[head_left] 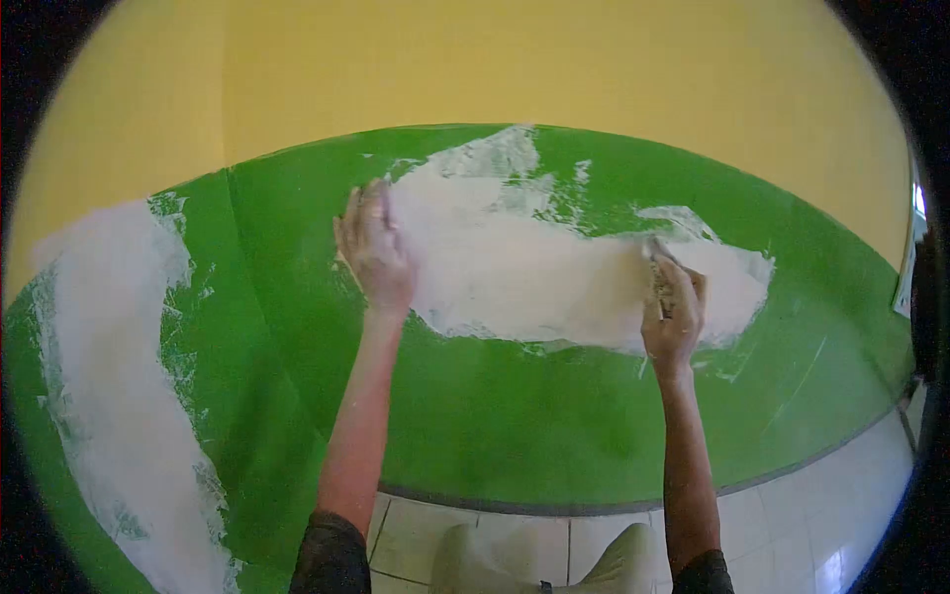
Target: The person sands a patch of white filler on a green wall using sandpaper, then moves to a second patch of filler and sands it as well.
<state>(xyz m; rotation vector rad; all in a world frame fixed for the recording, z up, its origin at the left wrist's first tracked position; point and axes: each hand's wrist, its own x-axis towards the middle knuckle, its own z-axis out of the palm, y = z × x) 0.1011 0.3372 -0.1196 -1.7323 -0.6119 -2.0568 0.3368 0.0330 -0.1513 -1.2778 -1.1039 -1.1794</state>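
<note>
Left hand [376, 247] and right hand [675, 307] at two parts of one white patch [524, 272]

Nearest to the person are the two knees [618, 559] and the dark sleeves [332, 554], above a floor [406, 530] of pale tiles. Both bare forearms reach forward from there, well apart from each other, to the green wall [495, 406].

Left hand is open, with the fingers stretched upward and the palm side toward the wall, at the left edge of the white patch. It is a little blurred, so I cannot tell if something lies under it. Right hand is more closed, its fingers bent together over the right part of the patch; what it may grip, I cannot tell.

White patch has its long axis from side to side, going slightly down toward the right. Most of its middle lies between the hands. Left hand is higher and nearer to its left end, right hand is nearer to its right end.

Farther to the left, a second white strip [114, 346] runs up and down, apart from the patch. Above the green is the yellow wall [554, 64].
</note>
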